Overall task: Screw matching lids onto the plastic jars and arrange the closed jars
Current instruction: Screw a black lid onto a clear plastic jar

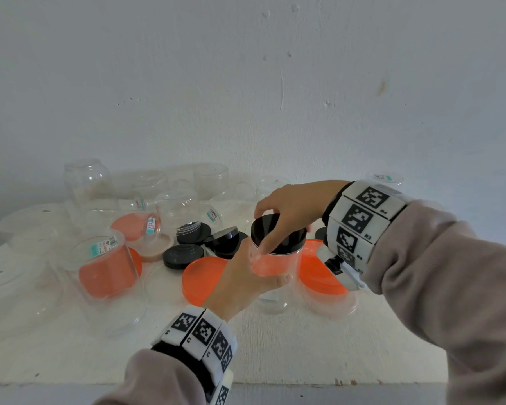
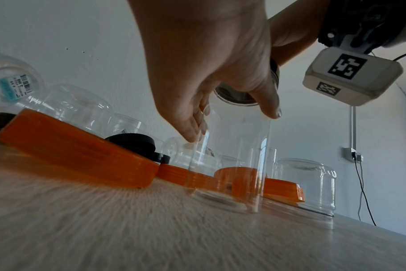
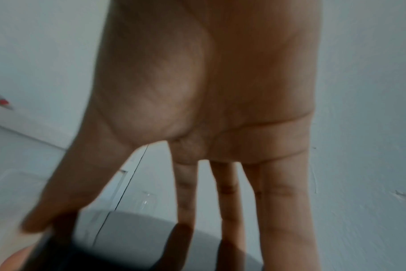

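A tall clear plastic jar point(image 1: 272, 270) stands upright on the white table point(image 1: 304, 346), near its middle. My left hand point(image 1: 270, 267) grips the jar's body from the left, thumb in front and fingers behind. A black lid point(image 1: 278, 235) sits on the jar's mouth. My right hand point(image 1: 281, 226) clasps this lid from above, thumb and fingers spread round its rim. In the left wrist view my left hand point(image 2: 232, 113) wraps the clear jar point(image 2: 232, 155), whose base rests on the tabletop. The right wrist view shows my fingers point(image 3: 227, 192) reaching down onto the blurred black lid point(image 3: 127, 247).
Loose orange lids point(image 1: 202, 276) point(image 1: 319, 270) lie left and right of the jar. Several black lids point(image 1: 183, 255) lie behind it. A clear jar with an orange lid point(image 1: 105, 264) stands at the left. Upturned clear jars point(image 1: 88, 179) crowd the back by the wall.
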